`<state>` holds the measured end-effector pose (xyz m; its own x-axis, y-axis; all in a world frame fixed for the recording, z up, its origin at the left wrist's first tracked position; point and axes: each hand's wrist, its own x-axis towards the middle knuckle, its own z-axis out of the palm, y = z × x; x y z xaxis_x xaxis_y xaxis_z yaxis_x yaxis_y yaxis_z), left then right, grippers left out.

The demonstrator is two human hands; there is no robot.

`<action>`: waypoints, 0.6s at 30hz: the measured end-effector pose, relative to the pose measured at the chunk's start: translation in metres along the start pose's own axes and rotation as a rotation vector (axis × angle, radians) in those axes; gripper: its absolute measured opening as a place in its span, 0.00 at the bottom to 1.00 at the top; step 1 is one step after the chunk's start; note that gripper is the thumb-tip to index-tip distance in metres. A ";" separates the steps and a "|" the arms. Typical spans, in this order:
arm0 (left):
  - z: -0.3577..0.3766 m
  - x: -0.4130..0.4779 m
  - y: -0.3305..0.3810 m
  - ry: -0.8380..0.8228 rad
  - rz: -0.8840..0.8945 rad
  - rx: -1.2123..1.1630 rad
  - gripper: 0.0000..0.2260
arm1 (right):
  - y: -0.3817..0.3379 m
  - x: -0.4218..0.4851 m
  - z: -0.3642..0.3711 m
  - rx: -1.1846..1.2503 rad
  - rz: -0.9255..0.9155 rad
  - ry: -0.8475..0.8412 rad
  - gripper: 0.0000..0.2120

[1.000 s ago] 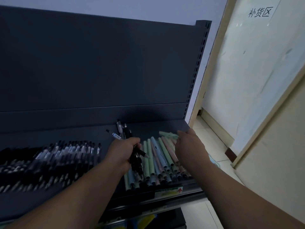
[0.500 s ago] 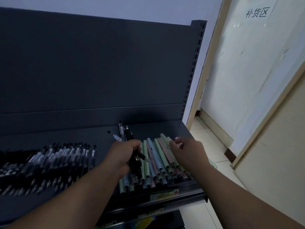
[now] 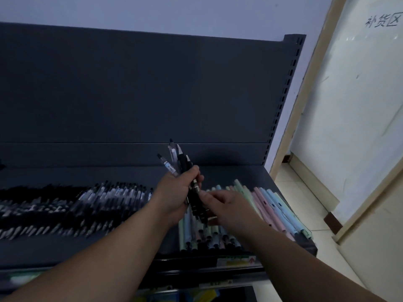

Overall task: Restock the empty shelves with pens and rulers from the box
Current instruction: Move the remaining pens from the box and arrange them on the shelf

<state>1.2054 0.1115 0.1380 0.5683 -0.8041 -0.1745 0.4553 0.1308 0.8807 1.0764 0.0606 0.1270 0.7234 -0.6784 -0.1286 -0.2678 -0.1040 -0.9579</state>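
My left hand [image 3: 176, 197] grips a bundle of black and clear pens [image 3: 185, 171] upright above the dark shelf [image 3: 218, 173]. My right hand [image 3: 226, 207] reaches across to the lower end of that bundle, thumb and fingers pinching a black pen there. Pastel pens [image 3: 270, 205] in green, pink and blue lie in a row on the right part of the shelf, partly hidden by my right arm. Rows of black and clear pens [image 3: 87, 205] cover the left part of the shelf.
The shelf's dark back panel [image 3: 141, 90] rises behind, with a slotted upright [image 3: 281, 101] at its right end. A strip of price labels [image 3: 235, 261] runs along the front edge. A pale wall panel [image 3: 359, 118] and tiled floor [image 3: 301, 205] lie to the right.
My right hand has left the pastel pens and moved left to the bundle in my left hand. My left hand has lifted the bundle a little.
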 end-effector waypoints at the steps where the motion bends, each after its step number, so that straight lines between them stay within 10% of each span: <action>1: -0.003 -0.002 0.002 0.015 0.011 -0.008 0.06 | 0.001 0.003 0.003 -0.003 -0.009 -0.006 0.13; 18: -0.064 -0.019 0.026 0.184 -0.080 0.025 0.05 | -0.016 0.034 0.084 -0.127 -0.019 -0.175 0.12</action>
<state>1.2497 0.1673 0.1360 0.6482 -0.6912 -0.3197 0.4880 0.0547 0.8711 1.1587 0.1008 0.1159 0.8255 -0.5399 -0.1645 -0.3235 -0.2136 -0.9218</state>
